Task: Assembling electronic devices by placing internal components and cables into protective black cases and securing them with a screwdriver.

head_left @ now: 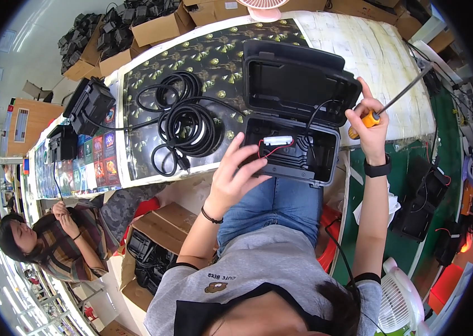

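Observation:
A black hinged plastic case (326,170) stands in front of me with its lid (298,84) raised away from me. Inside lie a white cylindrical part (277,140) with thin red wires and a black cable (306,141). My left hand (235,175) is at the case's left front corner, fingers apart, fingertips over the rim by the red wires. My right hand (372,126) is closed round the orange handle of a screwdriver (405,91), whose shaft points up and right. Its fingers are beside the lid's right edge; whether they touch it I cannot tell.
Coiled black corrugated tubing (194,131) lies left of the case, near black boxy units (91,106). A co-worker (60,241) sits at the left. Cartons (164,25) stand behind the table. More black cases (421,204) lie on a green surface at right, near a fan (396,297).

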Action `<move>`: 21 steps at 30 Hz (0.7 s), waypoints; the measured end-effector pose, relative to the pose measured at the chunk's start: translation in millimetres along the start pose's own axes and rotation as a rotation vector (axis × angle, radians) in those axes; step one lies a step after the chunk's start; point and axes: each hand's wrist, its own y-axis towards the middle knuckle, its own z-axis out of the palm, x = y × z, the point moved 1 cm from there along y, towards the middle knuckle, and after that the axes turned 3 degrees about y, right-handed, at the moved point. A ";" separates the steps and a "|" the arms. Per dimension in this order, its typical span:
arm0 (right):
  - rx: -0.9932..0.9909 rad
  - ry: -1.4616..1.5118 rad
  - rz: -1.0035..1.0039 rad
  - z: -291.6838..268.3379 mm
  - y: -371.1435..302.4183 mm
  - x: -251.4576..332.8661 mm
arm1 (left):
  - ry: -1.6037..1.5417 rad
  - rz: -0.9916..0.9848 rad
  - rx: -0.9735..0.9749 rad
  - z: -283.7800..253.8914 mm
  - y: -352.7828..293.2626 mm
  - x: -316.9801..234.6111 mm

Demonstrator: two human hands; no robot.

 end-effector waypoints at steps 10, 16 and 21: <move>-0.150 0.337 0.100 -5.4 -23.5 5.5 | -0.192 -0.252 -0.234 18.9 16.5 12.5; -0.118 0.486 0.130 7.5 -32.0 18.4 | -0.438 -0.435 -0.321 26.5 24.5 7.6; 0.030 0.254 0.145 10.2 -33.2 28.7 | -0.323 -0.442 -0.261 24.7 38.3 -2.0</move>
